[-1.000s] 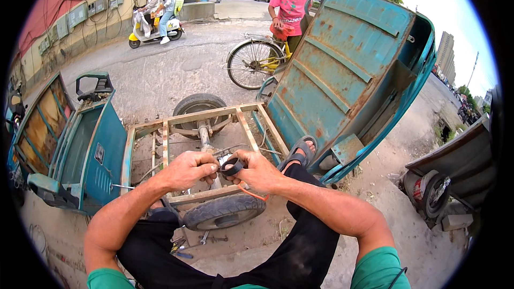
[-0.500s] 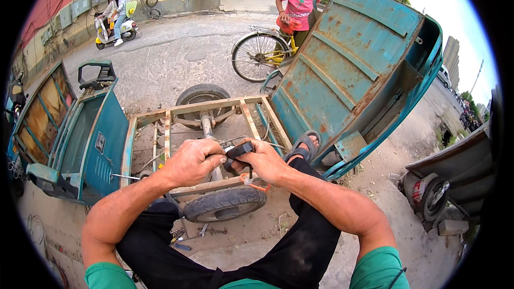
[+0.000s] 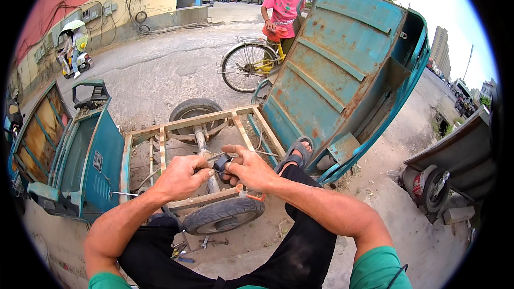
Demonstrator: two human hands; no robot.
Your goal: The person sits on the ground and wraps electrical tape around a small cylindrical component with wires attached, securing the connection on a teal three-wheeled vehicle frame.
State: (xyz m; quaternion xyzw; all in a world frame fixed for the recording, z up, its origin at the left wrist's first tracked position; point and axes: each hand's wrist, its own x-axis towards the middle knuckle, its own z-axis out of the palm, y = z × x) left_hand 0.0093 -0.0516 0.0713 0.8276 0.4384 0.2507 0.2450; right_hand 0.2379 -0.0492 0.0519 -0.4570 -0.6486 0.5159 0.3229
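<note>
Above the frame's near rail, both my hands work on one small black block-like part (image 3: 221, 164); its exact kind I cannot make out. My right hand (image 3: 250, 170) is closed around it, thumb and fingers pinching it. My left hand (image 3: 183, 176) has its fingertips pinched together right at the part's left end; what lies between them is too small to tell. An orange loop (image 3: 254, 197) hangs just below my right hand. Beneath my hands is the rusty metal vehicle frame (image 3: 202, 202), with an axle (image 3: 201, 139), a near wheel (image 3: 224, 215) and a far wheel (image 3: 196, 109).
A rusted teal cargo bed (image 3: 334, 59) stands tilted up at the right. The teal front body (image 3: 101, 155) is at the left. Tools (image 3: 184, 251) lie on the ground near my left leg. A person in pink (image 3: 281, 8) stands by a yellow bicycle (image 3: 249, 67); a scooter (image 3: 75, 56) is farther left.
The black part has turned and sits lower in my right fingers. My hands stay close together. The scooter has moved away to the left, and the whole view has shifted a little.
</note>
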